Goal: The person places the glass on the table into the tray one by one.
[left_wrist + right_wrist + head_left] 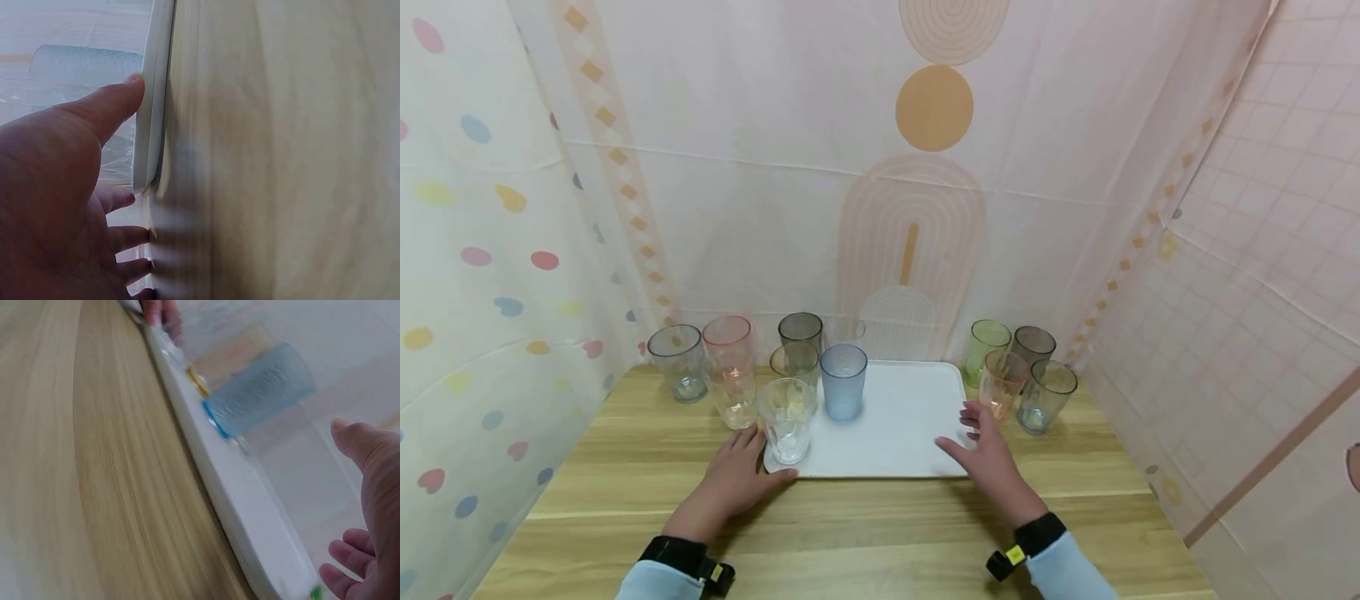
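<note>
A white tray (pixel 898 421) lies on the wooden table with several glasses on its left part. At its front left corner, my left hand (pixel 741 475) rests with the thumb (pixel 115 103) touching the front rim and the other fingers straight along the left side. Close by that hand stands a clear glass (pixel 787 423). A frosted blue glass (pixel 844 385) is upright behind it, beside an amber glass (pixel 794 364). Over the tray's front right corner hovers my right hand (pixel 988 454), fingers spread and holding nothing. An orange-pink glass (pixel 1002 382) is just beyond its fingertips.
Left of the tray are a grey-blue glass (pixel 679 362) and a pink glass (pixel 727 346). A dark grey glass (pixel 801 327) stands at the back. Green (pixel 987 346), smoky (pixel 1034 343) and grey (pixel 1047 396) glasses group at the right. A patterned curtain (pixel 737 208) hangs behind the table (pixel 865 533).
</note>
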`<state>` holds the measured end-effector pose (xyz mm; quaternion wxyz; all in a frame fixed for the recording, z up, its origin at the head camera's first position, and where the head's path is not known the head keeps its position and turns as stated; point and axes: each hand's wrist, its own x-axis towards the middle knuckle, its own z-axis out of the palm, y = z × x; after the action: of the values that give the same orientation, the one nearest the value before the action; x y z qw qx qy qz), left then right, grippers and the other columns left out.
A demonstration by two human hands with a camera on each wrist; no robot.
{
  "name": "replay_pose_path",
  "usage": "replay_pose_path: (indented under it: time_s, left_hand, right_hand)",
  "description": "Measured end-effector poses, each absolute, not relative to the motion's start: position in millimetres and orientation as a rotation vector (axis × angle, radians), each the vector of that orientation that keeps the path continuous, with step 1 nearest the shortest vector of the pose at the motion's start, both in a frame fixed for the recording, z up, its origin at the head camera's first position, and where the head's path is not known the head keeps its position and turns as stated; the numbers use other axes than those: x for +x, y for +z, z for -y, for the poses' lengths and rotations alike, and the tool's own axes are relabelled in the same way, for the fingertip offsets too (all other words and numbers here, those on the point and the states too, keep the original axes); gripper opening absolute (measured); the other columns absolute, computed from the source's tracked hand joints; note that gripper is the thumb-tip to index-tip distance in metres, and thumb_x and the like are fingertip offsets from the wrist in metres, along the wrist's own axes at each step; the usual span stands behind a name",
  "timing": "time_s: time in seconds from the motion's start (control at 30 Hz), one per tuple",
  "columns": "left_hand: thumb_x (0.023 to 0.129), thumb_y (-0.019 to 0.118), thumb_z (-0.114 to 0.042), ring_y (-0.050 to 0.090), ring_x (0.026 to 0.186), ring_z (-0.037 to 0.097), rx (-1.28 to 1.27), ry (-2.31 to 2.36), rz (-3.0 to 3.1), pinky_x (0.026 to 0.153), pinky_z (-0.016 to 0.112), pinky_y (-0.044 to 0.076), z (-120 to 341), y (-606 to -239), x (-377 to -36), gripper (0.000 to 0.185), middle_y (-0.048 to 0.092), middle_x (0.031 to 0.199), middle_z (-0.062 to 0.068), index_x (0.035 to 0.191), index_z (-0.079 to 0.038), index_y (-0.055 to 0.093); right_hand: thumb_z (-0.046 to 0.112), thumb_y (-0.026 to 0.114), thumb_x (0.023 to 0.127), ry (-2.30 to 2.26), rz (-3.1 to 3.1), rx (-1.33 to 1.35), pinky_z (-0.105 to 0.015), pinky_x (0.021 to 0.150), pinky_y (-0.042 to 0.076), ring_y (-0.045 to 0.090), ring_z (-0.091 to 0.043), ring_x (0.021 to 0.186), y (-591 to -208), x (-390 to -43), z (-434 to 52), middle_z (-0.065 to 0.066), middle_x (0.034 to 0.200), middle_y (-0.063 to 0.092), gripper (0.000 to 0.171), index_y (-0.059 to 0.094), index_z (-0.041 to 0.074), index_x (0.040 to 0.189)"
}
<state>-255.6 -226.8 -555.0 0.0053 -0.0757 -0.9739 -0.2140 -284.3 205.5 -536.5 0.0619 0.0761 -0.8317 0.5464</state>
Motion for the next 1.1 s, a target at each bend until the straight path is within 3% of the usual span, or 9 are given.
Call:
replay_pose_path:
  time_s: [0.07,0.17,0.3,0.53,0.7,0.93,1.1]
  left_hand:
    - [0.093,0.075,-0.075,0.03,0.153,0.067,-0.233,-0.657,3.054,0.124,0.078,0.029,227,-555,-255,0.117,0.034,0.167,0.042,0.161,0.014,0.041]
    - [0.093,0.077,-0.072,0.031,0.153,0.067,-0.234,-0.661,3.044,0.123,0.078,0.03,226,-552,-253,0.115,0.035,0.167,0.042,0.16,0.015,0.042]
    - [0.094,0.079,-0.068,0.03,0.153,0.067,-0.23,-0.687,3.047,0.123,0.078,0.029,225,-547,-251,0.113,0.034,0.167,0.042,0.16,0.015,0.042]
    - [0.093,0.077,-0.071,0.031,0.153,0.067,-0.243,-0.666,3.037,0.123,0.078,0.03,226,-551,-251,0.115,0.035,0.167,0.042,0.161,0.015,0.042]
    - [0.093,0.076,-0.072,0.031,0.153,0.067,-0.248,-0.661,3.035,0.124,0.077,0.029,226,-551,-252,0.115,0.036,0.167,0.042,0.16,0.015,0.042]
    - [0.093,0.077,-0.071,0.031,0.152,0.068,-0.263,-0.663,3.017,0.122,0.078,0.03,227,-554,-254,0.115,0.036,0.165,0.043,0.159,0.015,0.043]
    - [0.092,0.078,-0.073,0.032,0.152,0.067,-0.274,-0.69,2.994,0.121,0.079,0.03,227,-558,-255,0.115,0.037,0.165,0.043,0.158,0.016,0.045]
  right_hand:
    - [0.021,0.086,0.101,1.684,2.473,0.163,-0.055,0.117,0.05,0.056,-0.039,0.139,-534,-279,-220,-0.026,0.149,0.054,0.073,0.043,0.0,0.156]
    - [0.018,0.084,0.102,1.704,2.363,0.068,-0.035,0.107,0.056,0.06,-0.035,0.128,-530,-275,-240,-0.026,0.141,0.058,0.063,0.048,-0.002,0.149]
    - [0.017,0.083,0.102,1.665,2.224,-0.054,-0.014,0.09,0.052,0.062,-0.025,0.115,-525,-274,-268,-0.026,0.132,0.061,0.058,0.049,-0.005,0.143]
    - [0.017,0.082,0.103,1.528,2.095,-0.177,-0.008,0.084,0.048,0.058,-0.023,0.11,-523,-280,-301,-0.021,0.129,0.058,0.063,0.042,-0.007,0.145]
    - [0.021,0.084,0.101,1.478,2.073,-0.233,-0.02,0.088,0.045,0.051,-0.026,0.116,-527,-295,-317,-0.018,0.133,0.048,0.073,0.036,-0.005,0.15]
    - [0.027,0.085,0.101,1.528,2.189,-0.186,-0.055,0.12,0.039,0.04,-0.043,0.147,-533,-321,-339,-0.029,0.161,0.035,0.099,0.019,0.0,0.169]
    - [0.038,0.085,0.101,1.61,2.29,-0.166,-0.061,0.131,0.028,0.028,-0.047,0.161,-533,-329,-345,-0.03,0.173,0.027,0.112,0.006,0.012,0.176]
